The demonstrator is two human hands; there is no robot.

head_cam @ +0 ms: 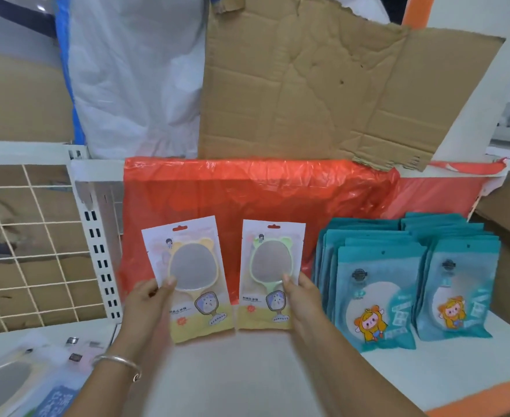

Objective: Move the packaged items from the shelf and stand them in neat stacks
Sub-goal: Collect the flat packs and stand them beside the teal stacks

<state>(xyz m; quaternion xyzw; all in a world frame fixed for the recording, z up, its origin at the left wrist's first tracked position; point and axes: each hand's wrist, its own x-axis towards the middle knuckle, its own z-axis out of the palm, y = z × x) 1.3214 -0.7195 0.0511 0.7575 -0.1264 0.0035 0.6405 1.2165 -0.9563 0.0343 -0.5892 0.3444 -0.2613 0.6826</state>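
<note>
Left hand (149,299) pinches the yellow mirror pack (187,266) and right hand (306,299) pinches the green mirror pack (270,266), both upright on the shelf (247,371) near the teal packs (374,296); probably light, slick film over stiff, breakable mirror, so grip the side edges.

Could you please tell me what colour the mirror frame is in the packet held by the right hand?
Pale green, in the head view: mirror packet, right hand.
</note>
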